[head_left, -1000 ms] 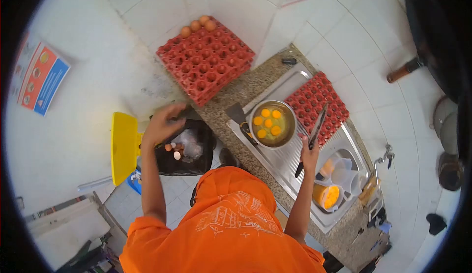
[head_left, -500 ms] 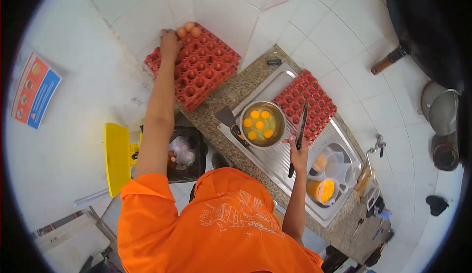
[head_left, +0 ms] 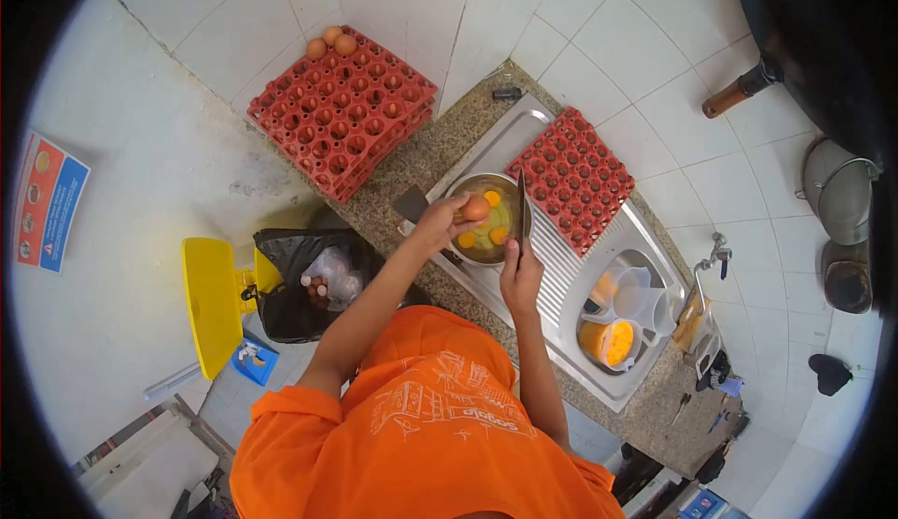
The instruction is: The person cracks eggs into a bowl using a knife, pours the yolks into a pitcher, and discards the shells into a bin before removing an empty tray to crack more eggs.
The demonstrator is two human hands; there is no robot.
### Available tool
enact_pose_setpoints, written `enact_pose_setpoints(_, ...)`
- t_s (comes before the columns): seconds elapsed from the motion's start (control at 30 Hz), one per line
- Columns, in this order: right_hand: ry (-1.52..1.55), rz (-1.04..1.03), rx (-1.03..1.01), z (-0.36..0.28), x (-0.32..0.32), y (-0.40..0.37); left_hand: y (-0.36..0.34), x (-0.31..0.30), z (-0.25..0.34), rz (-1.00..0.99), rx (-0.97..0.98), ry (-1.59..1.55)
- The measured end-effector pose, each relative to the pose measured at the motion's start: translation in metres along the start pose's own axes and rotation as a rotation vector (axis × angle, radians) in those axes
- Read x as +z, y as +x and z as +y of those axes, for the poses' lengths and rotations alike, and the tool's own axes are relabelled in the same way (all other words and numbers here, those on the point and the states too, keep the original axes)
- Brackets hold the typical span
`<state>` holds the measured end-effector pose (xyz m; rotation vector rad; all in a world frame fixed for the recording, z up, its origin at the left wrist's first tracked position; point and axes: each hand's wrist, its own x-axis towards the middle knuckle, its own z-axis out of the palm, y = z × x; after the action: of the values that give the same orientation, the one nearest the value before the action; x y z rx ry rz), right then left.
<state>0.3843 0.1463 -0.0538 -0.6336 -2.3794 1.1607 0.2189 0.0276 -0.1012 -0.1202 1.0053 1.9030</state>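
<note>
Between the fingers of my left hand (head_left: 441,223) is a brown egg (head_left: 475,208), held over the metal bowl (head_left: 459,186). My right hand (head_left: 521,281) grips a knife (head_left: 523,203) by its handle, blade pointing up beside the egg. Several yolks in clear egg white (head_left: 490,237) lie in the bowl, partly hidden by my hands. The bowl stands on the drainboard of the steel sink (head_left: 554,285). Just left of it lies a dark flat-bladed tool (head_left: 410,203), its handle mostly covered by my left hand.
Stacked red egg trays (head_left: 339,159) carry three brown eggs (head_left: 345,45) at a far corner. Another red tray (head_left: 572,182) rests across the drainboard. Plastic jugs (head_left: 617,343), one with orange-yellow liquid, sit in the basin. A black-lined bin (head_left: 285,318) with eggshells stands at left, below the counter.
My left hand has come from the tray stack to the bowl with an egg. My right hand has brought the knife leftward, up to the bowl.
</note>
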Motion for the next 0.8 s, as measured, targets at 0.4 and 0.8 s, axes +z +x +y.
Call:
enact_pose_setpoints(0.4, -0.079, 0.071, -0.129, 0.012, 0.015, 0.031, 0.002, 0.012, -0.021, -0.010, 0.012, 0.101)
enact_pose_setpoints(0.8, -0.149, -0.232, -0.067, 0.021, 0.013, 0.061, 0.016, 0.018, -0.013, 0.018, 0.168, 0.490)
